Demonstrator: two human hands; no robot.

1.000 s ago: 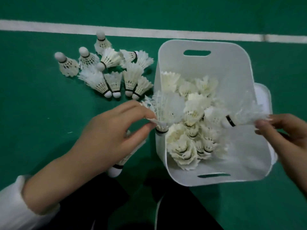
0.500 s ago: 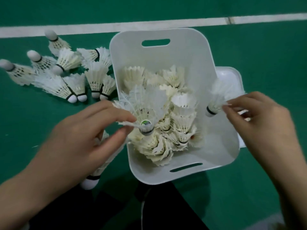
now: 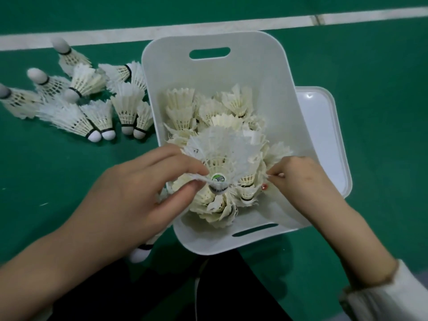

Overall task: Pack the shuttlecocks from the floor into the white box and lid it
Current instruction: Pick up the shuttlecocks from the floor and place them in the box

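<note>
The white box (image 3: 273, 72) stands on the green floor and holds several feather shuttlecocks (image 3: 208, 107). Over the pile, my left hand (image 3: 129, 200) pinches the feather skirt of a shuttlecock (image 3: 222, 154) whose green-labelled cork points toward me. A second shuttlecock (image 3: 140, 252) sticks out from under that hand, cork down. My right hand (image 3: 305, 181) is inside the box at its right wall and pinches the feathers of another shuttlecock (image 3: 278, 150), mostly hidden among the pile. The white lid (image 3: 324, 135) lies flat beside the box on the right, partly under it.
A cluster of several loose shuttlecocks (image 3: 92, 105) lies on the floor left of the box. A white court line (image 3: 254, 23) runs across the floor behind it. My dark-clothed legs (image 3: 185, 293) are at the bottom edge.
My right hand has brought its shuttlecock from outside the box's right rim down into the pile. My left hand has carried its shuttlecock further over the box.
</note>
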